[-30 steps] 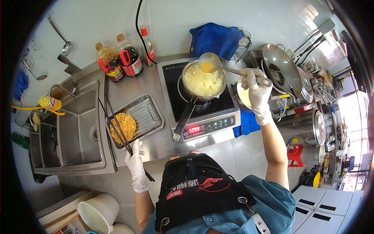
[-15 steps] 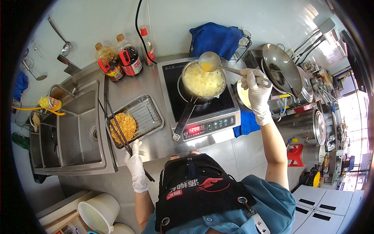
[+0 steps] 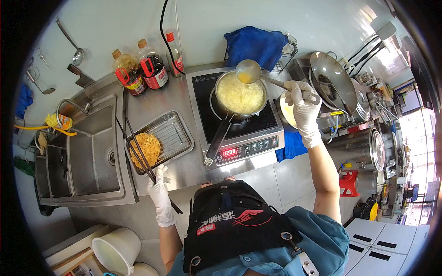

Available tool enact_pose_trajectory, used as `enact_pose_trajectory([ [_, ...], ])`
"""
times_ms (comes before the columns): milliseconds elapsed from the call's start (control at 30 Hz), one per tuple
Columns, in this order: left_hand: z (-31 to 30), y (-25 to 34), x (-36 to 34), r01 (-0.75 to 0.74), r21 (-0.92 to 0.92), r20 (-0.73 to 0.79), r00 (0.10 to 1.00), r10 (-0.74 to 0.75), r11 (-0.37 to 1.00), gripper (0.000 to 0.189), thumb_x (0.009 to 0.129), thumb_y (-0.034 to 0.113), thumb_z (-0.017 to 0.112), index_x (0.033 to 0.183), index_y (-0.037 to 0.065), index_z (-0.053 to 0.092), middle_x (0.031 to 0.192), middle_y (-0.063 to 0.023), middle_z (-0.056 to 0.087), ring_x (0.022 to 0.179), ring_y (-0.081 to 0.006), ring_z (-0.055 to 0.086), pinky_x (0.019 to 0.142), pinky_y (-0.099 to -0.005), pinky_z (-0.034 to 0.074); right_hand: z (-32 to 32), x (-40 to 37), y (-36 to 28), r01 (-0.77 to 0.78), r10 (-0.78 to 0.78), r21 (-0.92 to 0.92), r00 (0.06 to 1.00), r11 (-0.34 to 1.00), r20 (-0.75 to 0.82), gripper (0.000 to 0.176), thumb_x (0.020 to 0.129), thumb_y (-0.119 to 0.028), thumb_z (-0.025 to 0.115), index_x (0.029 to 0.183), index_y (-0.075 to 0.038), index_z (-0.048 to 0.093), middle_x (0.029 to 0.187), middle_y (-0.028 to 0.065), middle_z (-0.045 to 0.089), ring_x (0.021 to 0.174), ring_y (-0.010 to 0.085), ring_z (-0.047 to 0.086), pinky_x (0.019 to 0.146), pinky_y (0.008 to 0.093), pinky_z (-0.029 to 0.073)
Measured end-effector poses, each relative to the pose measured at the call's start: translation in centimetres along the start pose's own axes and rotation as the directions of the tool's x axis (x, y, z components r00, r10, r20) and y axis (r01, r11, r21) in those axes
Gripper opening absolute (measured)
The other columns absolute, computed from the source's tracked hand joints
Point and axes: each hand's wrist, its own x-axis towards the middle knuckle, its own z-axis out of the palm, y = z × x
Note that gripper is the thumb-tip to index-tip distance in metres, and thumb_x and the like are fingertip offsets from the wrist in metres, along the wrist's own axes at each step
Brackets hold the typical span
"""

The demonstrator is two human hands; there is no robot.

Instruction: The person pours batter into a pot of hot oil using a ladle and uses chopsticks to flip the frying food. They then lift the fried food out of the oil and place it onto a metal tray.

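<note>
My left hand (image 3: 160, 191), in a white glove, is closed round a pair of long dark chopsticks (image 3: 139, 152). Their far ends cross over a golden fried piece of food (image 3: 146, 149) on the rack of a metal tray (image 3: 188, 148). My right hand (image 3: 304, 108), also gloved, grips the handle of a ladle (image 3: 248, 71) with some yellow liquid in its bowl. The ladle is above the far right rim of a pot (image 3: 221, 106), where pale yellow food bubbles in liquid. The pot stands on an induction cooker (image 3: 202, 99) whose display reads 1200.
At the left is a metal sink (image 3: 92, 161). Sauce bottles (image 3: 154, 69) stand by the wall. Behind the cooker hangs a blue cloth (image 3: 255, 46). A pale container (image 3: 286, 110) and a wok (image 3: 338, 69) are to the right. A white bucket (image 3: 117, 250) stands at the lower left.
The ladle has shifted very slightly to the right. Bubbles on the pot's surface look different. My left hand and the chopsticks have hardly moved.
</note>
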Motion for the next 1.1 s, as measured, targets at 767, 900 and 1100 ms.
enact_pose_trajectory([
  [767, 0.08, -0.23, 0.11, 0.001, -0.011, 0.011, 1.000, -0.001, 1.000, 0.025, 0.091, 0.023, 0.056, 0.107, 0.005, 0.063, 0.098, -0.0108, 0.066, 0.052, -0.0029, 0.052, 0.040, -0.0148, 0.025, -0.39, -0.04, 0.54, 0.049, -0.046, -0.075, 0.998, 0.996, 0.032, 0.022, 0.088, -0.017, 0.057, 0.093, 0.003, 0.064, 0.069, 0.0031, 0.060, 0.058, 0.0067, 0.053, 0.055, 0.0193, 0.043],
  [900, -0.10, -0.72, 0.33, -0.005, -0.017, 0.016, 1.000, 0.005, 1.000, 0.025, 0.090, 0.022, 0.056, 0.107, 0.005, 0.063, 0.098, -0.0107, 0.066, 0.052, -0.0030, 0.052, 0.040, -0.0148, 0.025, -0.46, -0.01, 0.80, 0.074, -0.070, -0.101, 0.997, 0.992, 0.046, 0.022, 0.088, -0.017, 0.057, 0.093, 0.003, 0.064, 0.069, 0.0030, 0.060, 0.058, 0.0068, 0.053, 0.056, 0.0195, 0.043],
  [1100, 0.15, -0.40, 0.21, -0.005, -0.012, 0.012, 1.000, 0.005, 1.000, 0.025, 0.090, 0.023, 0.056, 0.107, 0.005, 0.064, 0.098, -0.0103, 0.066, 0.051, -0.0023, 0.051, 0.040, -0.0146, 0.025, -0.47, -0.08, 0.89, 0.085, -0.080, -0.108, 0.995, 0.990, 0.055, 0.021, 0.089, -0.016, 0.057, 0.094, 0.003, 0.064, 0.070, 0.0029, 0.060, 0.060, 0.0070, 0.054, 0.057, 0.0199, 0.044],
])
